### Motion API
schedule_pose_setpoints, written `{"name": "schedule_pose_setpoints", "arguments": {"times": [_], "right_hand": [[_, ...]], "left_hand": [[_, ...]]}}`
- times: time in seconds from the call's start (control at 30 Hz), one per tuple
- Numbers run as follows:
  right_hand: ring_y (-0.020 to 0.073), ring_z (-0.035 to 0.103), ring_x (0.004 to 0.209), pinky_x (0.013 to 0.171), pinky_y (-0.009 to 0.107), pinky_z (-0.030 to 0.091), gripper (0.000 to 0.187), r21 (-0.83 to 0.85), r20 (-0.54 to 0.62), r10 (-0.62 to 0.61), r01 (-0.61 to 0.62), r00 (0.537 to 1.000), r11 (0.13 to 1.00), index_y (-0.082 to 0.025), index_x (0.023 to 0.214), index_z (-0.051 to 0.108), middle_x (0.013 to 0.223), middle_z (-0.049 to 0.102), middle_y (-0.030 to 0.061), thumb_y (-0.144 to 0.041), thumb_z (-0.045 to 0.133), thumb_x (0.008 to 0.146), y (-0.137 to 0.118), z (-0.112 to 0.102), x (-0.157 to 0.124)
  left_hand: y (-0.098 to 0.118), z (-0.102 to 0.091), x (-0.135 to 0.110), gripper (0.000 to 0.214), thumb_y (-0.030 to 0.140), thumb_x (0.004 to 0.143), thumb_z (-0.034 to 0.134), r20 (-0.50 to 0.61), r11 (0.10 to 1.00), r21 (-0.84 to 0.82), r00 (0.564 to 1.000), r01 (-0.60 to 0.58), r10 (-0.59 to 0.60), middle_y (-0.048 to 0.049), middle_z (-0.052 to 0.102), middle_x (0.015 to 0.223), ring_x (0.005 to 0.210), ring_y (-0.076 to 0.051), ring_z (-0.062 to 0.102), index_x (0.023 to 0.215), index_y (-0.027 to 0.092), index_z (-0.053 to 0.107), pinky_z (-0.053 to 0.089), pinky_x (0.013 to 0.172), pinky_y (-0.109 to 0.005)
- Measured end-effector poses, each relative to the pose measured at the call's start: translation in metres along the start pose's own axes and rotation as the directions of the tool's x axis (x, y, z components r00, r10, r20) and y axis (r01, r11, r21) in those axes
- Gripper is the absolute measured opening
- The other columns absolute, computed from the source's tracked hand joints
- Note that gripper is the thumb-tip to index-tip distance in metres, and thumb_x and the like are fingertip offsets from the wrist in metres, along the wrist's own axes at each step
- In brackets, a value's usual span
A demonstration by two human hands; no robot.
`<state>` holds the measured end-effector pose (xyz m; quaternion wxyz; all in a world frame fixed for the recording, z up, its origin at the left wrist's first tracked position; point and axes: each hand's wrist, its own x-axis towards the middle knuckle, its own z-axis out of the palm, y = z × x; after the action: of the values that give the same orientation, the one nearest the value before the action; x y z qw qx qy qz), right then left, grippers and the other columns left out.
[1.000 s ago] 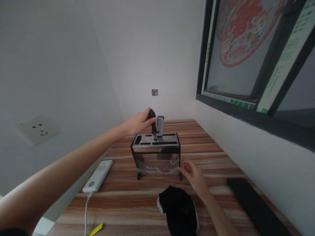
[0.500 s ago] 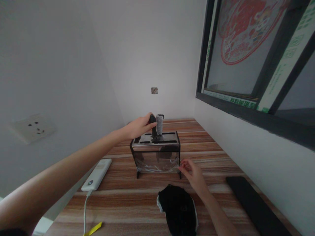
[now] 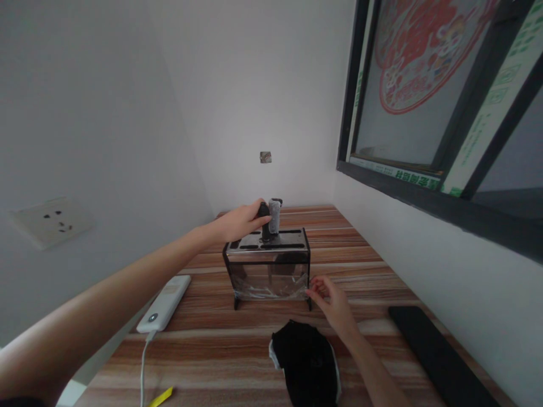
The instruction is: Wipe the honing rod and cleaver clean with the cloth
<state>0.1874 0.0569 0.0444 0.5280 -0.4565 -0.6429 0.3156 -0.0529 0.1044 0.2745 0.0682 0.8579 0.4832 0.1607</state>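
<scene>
A knife holder (image 3: 266,255) with a slotted metal top, black side frames and see-through walls stands on the table. Crumpled clear film (image 3: 271,291) clings around its lower part. My left hand (image 3: 244,220) is closed around the black handle of a knife (image 3: 265,226) standing in the top slots. Beside that handle rises a second handle (image 3: 274,216) in whitish wrap. Low on the holder's right edge, my right hand (image 3: 328,297) pinches the side frame with thumb and fingers. Whether film is caught between those fingers is hidden.
In front lies a black cloth item (image 3: 309,362) with a white edge. A white power bank (image 3: 165,305) with a cable is at left, near a yellow strip (image 3: 161,397). A long black slab (image 3: 441,356) lies right. Walls and a framed window (image 3: 424,141) enclose the table (image 3: 237,350).
The view has shifted very slightly. Both hands keep the same places on the knife handle and the holder's right edge.
</scene>
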Motion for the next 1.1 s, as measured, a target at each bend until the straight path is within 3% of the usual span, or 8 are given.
{"name": "schedule_pose_setpoints", "arguments": {"times": [0.2, 0.37, 0.67, 0.87, 1.1], "right_hand": [[0.0197, 0.062, 0.067, 0.061, 0.03, 0.051, 0.027, 0.011, -0.003, 0.009, -0.009, 1.0, 1.0, -0.021, 0.083, 0.059, 0.071, 0.064, 0.003, -0.047, 0.065, 0.077, 0.002, 0.001, 0.0], [0.0192, 0.062, 0.068, 0.062, 0.03, 0.05, 0.025, 0.006, 0.004, -0.004, 0.004, 1.0, 1.0, -0.021, 0.084, 0.059, 0.072, 0.063, 0.0029, -0.044, 0.065, 0.077, 0.005, 0.001, 0.0], [0.0188, 0.061, 0.066, 0.062, 0.03, 0.049, 0.026, 0.015, 0.007, -0.005, 0.004, 1.0, 1.0, -0.02, 0.085, 0.058, 0.071, 0.061, 0.0022, -0.044, 0.065, 0.078, 0.005, 0.002, 0.0], [0.019, 0.061, 0.065, 0.061, 0.03, 0.049, 0.029, 0.021, -0.007, -0.009, 0.009, 1.0, 1.0, -0.02, 0.085, 0.059, 0.07, 0.062, 0.0021, -0.048, 0.065, 0.076, 0.005, 0.002, 0.0], [0.019, 0.061, 0.066, 0.06, 0.029, 0.048, 0.028, 0.016, 0.003, 0.0, 0.0, 1.0, 1.0, -0.021, 0.086, 0.059, 0.073, 0.062, 0.003, -0.047, 0.064, 0.077, 0.008, 0.003, 0.0]], "left_hand": [[-0.005, -0.004, 0.001, 0.033, 0.048, 0.086, 0.047, -0.026, 1.0, 0.008, 0.999, -0.029, 0.029, -0.0044, 0.065, 0.078, 0.067, -0.021, 0.058, 0.1, 0.019, 0.055, 0.042, 0.061, -0.03], [0.002, -0.009, 0.002, 0.035, 0.049, 0.083, 0.052, -0.067, 0.998, 0.059, 0.998, -0.01, 0.014, -0.003, 0.064, 0.073, 0.063, -0.019, 0.056, 0.094, 0.017, 0.061, 0.04, 0.057, -0.028], [0.02, -0.024, 0.015, 0.042, 0.05, 0.078, 0.058, -0.184, 0.991, 0.123, 0.982, 0.053, -0.03, -0.0076, 0.068, 0.093, 0.079, -0.021, 0.063, 0.103, 0.016, 0.057, 0.045, 0.066, -0.029], [0.034, -0.047, 0.041, 0.049, 0.046, 0.075, 0.06, 0.042, 0.974, 0.228, 0.999, 0.01, -0.02, -0.0081, 0.07, 0.107, 0.091, -0.021, 0.065, 0.114, 0.016, 0.06, 0.046, 0.074, -0.026], [0.045, -0.075, 0.068, 0.054, 0.05, 0.072, 0.061, 0.269, 0.921, 0.388, 0.96, -0.034, -0.078, -0.0088, 0.072, 0.107, 0.096, -0.022, 0.064, 0.112, 0.014, 0.066, 0.045, 0.078, -0.025]]}}
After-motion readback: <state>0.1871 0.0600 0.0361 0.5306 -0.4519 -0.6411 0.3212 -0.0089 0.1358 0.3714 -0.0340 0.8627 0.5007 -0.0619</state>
